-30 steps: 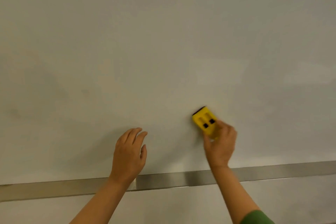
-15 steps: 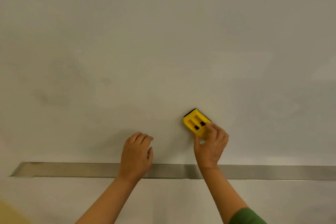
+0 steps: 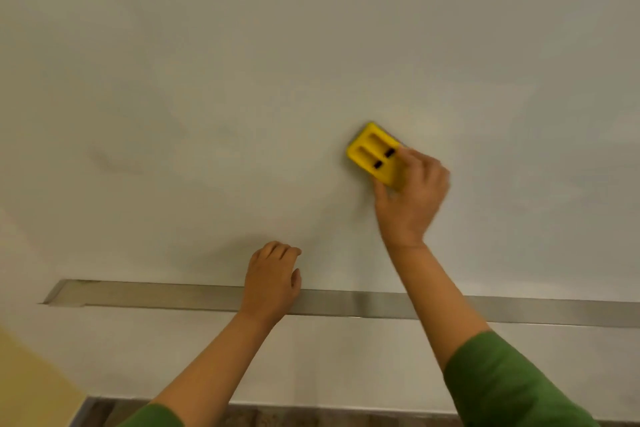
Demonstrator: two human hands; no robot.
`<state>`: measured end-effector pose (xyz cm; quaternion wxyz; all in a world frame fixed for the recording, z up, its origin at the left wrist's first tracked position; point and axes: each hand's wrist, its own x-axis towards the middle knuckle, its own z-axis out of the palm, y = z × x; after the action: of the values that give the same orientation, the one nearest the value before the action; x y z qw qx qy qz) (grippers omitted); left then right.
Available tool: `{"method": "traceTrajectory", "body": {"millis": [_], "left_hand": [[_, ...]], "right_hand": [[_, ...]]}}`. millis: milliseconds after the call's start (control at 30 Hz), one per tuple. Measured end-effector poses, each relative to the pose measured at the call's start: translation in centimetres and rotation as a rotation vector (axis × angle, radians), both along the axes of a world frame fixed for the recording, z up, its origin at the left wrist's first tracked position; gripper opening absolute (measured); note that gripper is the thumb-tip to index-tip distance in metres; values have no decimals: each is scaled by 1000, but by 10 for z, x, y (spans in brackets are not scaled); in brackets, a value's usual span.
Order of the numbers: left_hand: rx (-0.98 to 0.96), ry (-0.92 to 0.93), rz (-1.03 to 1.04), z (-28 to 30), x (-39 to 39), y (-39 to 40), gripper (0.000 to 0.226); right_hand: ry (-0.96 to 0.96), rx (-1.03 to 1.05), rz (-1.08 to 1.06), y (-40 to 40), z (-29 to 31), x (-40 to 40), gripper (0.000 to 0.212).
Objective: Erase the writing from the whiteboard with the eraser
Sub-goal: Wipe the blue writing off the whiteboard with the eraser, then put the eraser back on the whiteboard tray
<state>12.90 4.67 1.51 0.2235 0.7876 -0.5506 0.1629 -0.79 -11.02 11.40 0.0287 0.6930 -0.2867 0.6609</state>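
The whiteboard (image 3: 242, 62) fills most of the view. Only faint grey smudges (image 3: 114, 163) show on its left part; I see no clear writing. My right hand (image 3: 410, 198) grips the lower right end of a yellow eraser (image 3: 372, 154) with two dark slots and presses it flat against the board at centre right. My left hand (image 3: 273, 277) rests lower down on the board, just above the tray, with fingers curled and nothing in it.
A long metal tray (image 3: 156, 295) runs along the board's lower edge; its left end sits at the lower left. Below it lies white wall, then a strip of wooden floor (image 3: 277, 418). A yellow surface (image 3: 27, 385) fills the bottom left corner.
My right hand has slid the eraser upward on the board. The left hand has stayed near the tray. The view has pulled back and dropped, showing the tray's left end and the floor.
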Motion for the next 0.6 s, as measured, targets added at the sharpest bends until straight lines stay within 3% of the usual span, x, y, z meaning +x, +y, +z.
{"method": "traceTrajectory", "body": {"millis": [233,467,533,600], "left_hand": [[52,25,6,-17,4,8,37],[80,68,77,-28,18,29,32],[75,102,105,-27,26,38,28],[62,123,140,-26,32,48,27]], "right_hand": [[317,-191,73,25,-45,48,47],[816,-305,72,21,-134,33,55],[875,-290,50,12,-143,16,54],[788,-226,10,4,-143,-4,47]]}}
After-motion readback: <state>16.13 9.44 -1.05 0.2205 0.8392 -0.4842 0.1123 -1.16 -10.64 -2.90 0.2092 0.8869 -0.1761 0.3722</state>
